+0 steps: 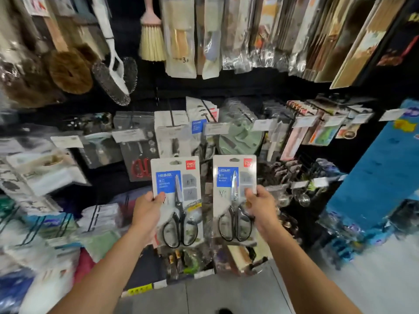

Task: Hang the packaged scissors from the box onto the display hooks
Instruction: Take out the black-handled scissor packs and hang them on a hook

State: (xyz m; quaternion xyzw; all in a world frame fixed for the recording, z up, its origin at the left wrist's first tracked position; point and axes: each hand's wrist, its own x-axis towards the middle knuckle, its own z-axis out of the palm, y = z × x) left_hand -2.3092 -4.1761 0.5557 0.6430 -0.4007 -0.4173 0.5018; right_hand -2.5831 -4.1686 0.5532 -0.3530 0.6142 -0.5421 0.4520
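Both hands up in front of the rack w/ one pack each: left hand (147,211) pinches the left scissors pack (176,196) at its left edge, right hand (260,206) pinches the right scissors pack (234,193) at its right edge, thumbs on front. Risk: w/ both hands full, neither is free to steady a hook (172,116), so a hang slot may miss the tip & a pack could slip. Box not in view; rack edges blurred, price tags unreadable
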